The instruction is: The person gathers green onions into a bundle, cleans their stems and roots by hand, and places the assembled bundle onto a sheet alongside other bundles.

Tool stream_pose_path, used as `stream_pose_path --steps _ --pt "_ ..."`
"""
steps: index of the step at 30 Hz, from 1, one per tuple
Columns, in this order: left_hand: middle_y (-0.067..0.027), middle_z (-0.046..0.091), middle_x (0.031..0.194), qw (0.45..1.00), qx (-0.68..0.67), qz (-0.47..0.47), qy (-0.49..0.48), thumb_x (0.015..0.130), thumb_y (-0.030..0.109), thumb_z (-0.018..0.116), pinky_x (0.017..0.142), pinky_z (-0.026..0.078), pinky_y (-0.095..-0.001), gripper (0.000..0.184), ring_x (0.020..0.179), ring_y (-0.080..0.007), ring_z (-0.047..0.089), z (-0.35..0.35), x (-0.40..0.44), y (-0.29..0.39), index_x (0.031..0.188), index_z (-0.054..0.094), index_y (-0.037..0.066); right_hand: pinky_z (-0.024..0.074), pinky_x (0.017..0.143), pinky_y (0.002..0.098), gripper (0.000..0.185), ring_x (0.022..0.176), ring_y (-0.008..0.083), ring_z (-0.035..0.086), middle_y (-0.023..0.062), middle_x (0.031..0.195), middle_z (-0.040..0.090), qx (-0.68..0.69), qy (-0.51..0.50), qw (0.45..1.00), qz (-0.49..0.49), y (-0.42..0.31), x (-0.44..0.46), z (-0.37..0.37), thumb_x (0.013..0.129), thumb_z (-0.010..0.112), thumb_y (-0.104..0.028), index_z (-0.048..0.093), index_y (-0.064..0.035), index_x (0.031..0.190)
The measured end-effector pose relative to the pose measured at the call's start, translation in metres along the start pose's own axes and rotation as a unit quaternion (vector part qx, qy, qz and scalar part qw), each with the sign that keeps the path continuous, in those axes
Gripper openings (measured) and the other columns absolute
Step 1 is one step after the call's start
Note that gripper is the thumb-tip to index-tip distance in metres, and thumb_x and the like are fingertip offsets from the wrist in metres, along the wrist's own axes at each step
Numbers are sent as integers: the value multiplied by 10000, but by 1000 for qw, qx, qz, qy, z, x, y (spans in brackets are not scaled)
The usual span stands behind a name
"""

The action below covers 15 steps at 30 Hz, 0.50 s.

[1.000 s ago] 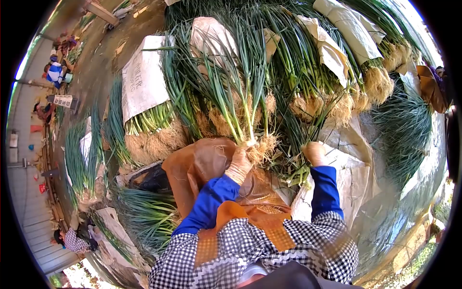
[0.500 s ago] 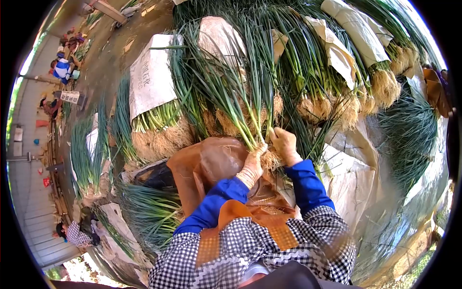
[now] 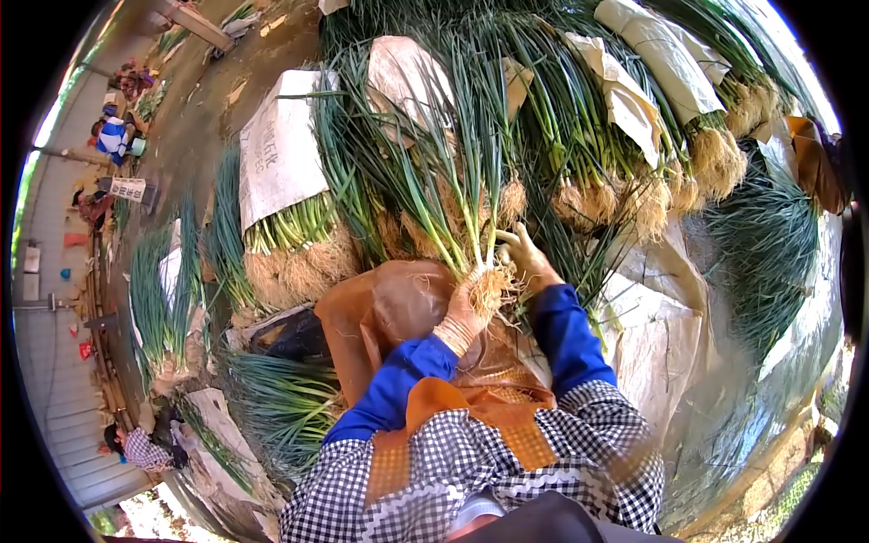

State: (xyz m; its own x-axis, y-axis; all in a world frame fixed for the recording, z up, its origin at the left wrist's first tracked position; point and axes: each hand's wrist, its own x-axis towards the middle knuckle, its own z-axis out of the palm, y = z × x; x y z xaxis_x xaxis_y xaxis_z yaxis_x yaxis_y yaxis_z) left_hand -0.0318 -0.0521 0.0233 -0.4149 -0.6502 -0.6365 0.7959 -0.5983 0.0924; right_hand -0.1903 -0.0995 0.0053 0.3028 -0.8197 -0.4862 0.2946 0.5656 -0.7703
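Note:
A small bunch of green onions (image 3: pixel 464 222) stands upright in front of me, its pale roots (image 3: pixel 490 288) pointing toward my body. My left hand (image 3: pixel 465 309) is closed around the bunch at the base, just beside the roots. To the right of the stems, my right hand (image 3: pixel 529 257) has its fingers apart and bent, close to the root ends; I see nothing held in it. An orange-brown apron (image 3: pixel 389 294) covers my lap under the bunch.
Bundles of green onions wrapped in paper sacking (image 3: pixel 282 149) lie in a row ahead. More loose onions (image 3: pixel 285 398) lie at my left, and another pile (image 3: pixel 765 262) at the right. White sacking (image 3: pixel 647 330) covers ground beside my right arm. Other people (image 3: pixel 149 450) sit at far left.
My right hand's fingers have opened away from the stems. The bunch has turned slightly more upright, and its roots now face up in my left hand.

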Motion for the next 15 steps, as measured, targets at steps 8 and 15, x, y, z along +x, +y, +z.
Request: stream_pose_path --steps 8,15 --pt "-39 619 934 982 182 36 36 827 138 593 693 494 -293 232 832 -149 589 -14 -13 2 1048 584 71 407 560 331 407 568 130 494 53 591 537 -347 287 882 -142 24 53 20 841 580 -392 596 9 777" --pt "-65 610 896 1000 25 12 3 842 108 534 607 496 -286 277 723 -178 580 -19 -1 -2 1109 540 35 310 506 204 307 530 48 370 -71 622 463 -30 181 963 -198 21 23 27 916 494 -311 545 -72 730"
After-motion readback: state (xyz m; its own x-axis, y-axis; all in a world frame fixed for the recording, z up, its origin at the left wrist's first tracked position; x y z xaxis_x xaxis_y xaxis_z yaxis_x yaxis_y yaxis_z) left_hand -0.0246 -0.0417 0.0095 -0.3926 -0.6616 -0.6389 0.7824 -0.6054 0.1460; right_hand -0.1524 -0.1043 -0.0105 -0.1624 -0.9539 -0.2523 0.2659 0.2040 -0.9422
